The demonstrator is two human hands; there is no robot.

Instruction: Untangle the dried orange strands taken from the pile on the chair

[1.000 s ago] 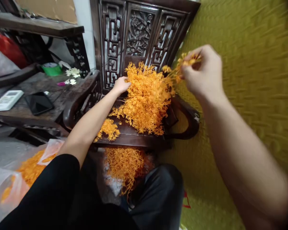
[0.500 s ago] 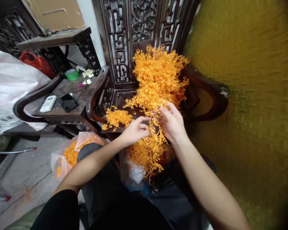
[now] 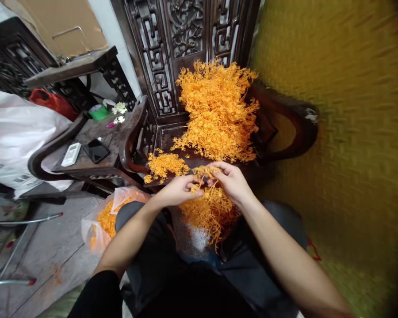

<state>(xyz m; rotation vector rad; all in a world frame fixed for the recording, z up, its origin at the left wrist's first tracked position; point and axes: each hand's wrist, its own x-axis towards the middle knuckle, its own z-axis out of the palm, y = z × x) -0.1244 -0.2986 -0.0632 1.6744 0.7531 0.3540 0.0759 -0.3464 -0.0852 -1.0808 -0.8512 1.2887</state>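
Note:
Both hands meet over my lap, just in front of the chair seat. My right hand (image 3: 230, 181) pinches an orange sprig (image 3: 205, 171) with thumb and fingers. My left hand (image 3: 179, 191) has its fingertips closed on a lower part of the same sprig. Below them, more orange sprigs (image 3: 208, 212) lie heaped over a clear bag between my knees. Behind the hands a tall orange heap (image 3: 219, 110) rests on the dark wooden chair (image 3: 167, 137). A small pile of orange pieces (image 3: 167, 165) sits at the seat's front left.
On the left side table (image 3: 86, 128) lie a white remote (image 3: 71, 154), a black phone (image 3: 96, 150), green tape (image 3: 98, 112) and small flowers. A plastic bag of orange pieces (image 3: 108, 218) stands on the floor, left of my knee. A yellow woven surface (image 3: 351, 132) fills the right.
My hands have come closer to my body, and the sprig between them has moved down and away from the tall heap. The view has shifted slightly.

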